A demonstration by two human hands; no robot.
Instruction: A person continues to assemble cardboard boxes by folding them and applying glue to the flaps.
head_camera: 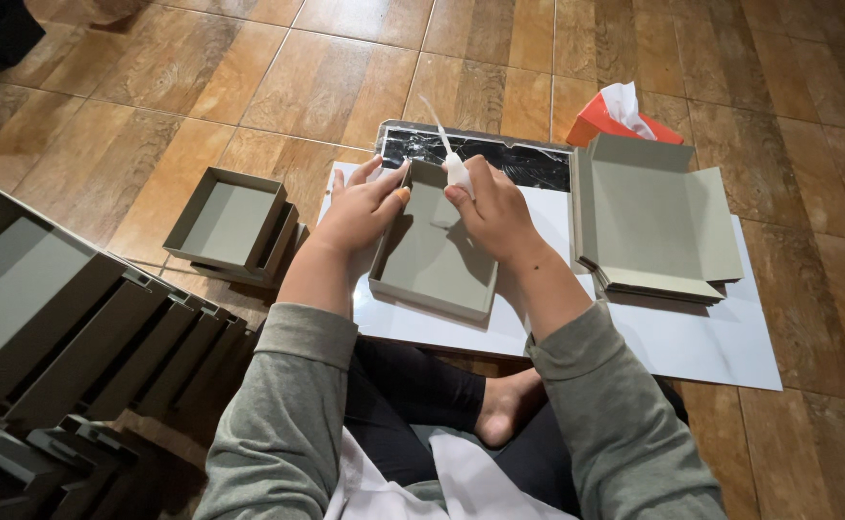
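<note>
A person sits on the wooden floor (249, 87) with a white board (692, 347) laid flat in front of the knees. A grey cardboard tray (432, 260) rests on the near left part of this board, its open side up and its far wall under both hands. The left hand (360, 207) lies along the tray's far left corner, fingers curled over the wall and pressing on it. The right hand (494, 212) grips a small white glue bottle (456, 171) between thumb and fingers, with the thin nozzle pointing up and away, just above the tray's far edge.

On the right half of the board lies a stack of flat, unfolded grey box blanks (658, 221). Behind them, off the board's far edge, stands an orange tissue box (600, 117) with a white tissue sticking out. A dark marbled slab (528, 162) lies along the board's far edge. On the floor left of the board sits a finished grey tray (230, 221), and further left, at the near left corner of the view, a row of similar trays (104, 337) leans together.
</note>
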